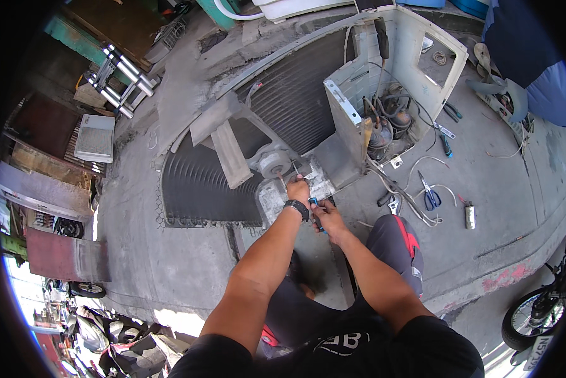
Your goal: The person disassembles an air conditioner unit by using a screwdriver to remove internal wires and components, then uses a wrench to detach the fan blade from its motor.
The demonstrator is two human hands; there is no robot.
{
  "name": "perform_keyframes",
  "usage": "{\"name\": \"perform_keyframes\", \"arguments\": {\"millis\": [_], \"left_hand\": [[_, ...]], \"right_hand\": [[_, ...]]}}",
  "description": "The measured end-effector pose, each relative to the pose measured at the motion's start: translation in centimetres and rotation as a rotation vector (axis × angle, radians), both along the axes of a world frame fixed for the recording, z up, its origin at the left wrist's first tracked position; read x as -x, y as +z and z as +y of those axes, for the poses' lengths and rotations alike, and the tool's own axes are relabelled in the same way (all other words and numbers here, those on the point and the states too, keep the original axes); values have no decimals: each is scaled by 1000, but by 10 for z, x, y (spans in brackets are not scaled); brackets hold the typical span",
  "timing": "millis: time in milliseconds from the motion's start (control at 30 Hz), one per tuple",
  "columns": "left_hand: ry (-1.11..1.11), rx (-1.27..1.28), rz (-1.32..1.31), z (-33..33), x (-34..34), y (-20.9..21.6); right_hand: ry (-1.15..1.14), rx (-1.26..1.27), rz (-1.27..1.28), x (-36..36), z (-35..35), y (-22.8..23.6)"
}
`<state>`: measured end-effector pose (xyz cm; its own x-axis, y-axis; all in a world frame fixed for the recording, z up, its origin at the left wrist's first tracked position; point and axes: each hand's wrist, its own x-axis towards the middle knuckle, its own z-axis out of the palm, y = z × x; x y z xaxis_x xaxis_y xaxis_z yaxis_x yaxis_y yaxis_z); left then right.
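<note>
My right hand [328, 220] is closed round the blue-and-black handle of a screwdriver [314, 201]. Just ahead of it, my left hand [298, 191], with a dark watch on the wrist, is closed about the screwdriver's shaft; its fingers partly hide the shaft. The thin tip shows beyond them, beside a round grey fan motor [273, 161]. This motor is fixed to a dusty metal bracket [231, 154] that lies over a finned coil [210, 179]. Under my hands sits a whitish, dirt-stained block [273, 200].
Right of the coil stand a compressor [381, 135] with pipes and a pale metal panel [415, 57]. Scissors [430, 196], pliers [452, 112], an adjustable wrench [394, 205], cables and a small canister [469, 216] lie on the concrete. A folded ladder [120, 82] is far left; a motorcycle [535, 315] stands lower right.
</note>
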<state>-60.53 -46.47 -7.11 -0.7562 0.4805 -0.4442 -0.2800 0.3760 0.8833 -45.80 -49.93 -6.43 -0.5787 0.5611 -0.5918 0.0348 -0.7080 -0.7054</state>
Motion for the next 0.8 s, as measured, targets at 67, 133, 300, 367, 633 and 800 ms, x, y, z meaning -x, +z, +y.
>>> {"name": "perform_keyframes", "arguments": {"millis": [67, 133, 300, 367, 633, 800], "left_hand": [[10, -9, 52, -10, 25, -17], [51, -82, 15, -8, 29, -21], [113, -214, -156, -8, 9, -12], [160, -213, -206, -6, 6, -12], [198, -617, -671, -18, 10, -25], [285, -698, -758, -1, 14, -13]], "right_hand": [[-56, 485, 379, 3, -2, 2], [-109, 498, 484, 1, -13, -16], [-258, -973, -308, 13, -31, -10], [-188, -706, -178, 13, -31, -7], [-177, -101, 221, -15, -18, -17], [-198, -1112, -293, 0, -28, -10]]}}
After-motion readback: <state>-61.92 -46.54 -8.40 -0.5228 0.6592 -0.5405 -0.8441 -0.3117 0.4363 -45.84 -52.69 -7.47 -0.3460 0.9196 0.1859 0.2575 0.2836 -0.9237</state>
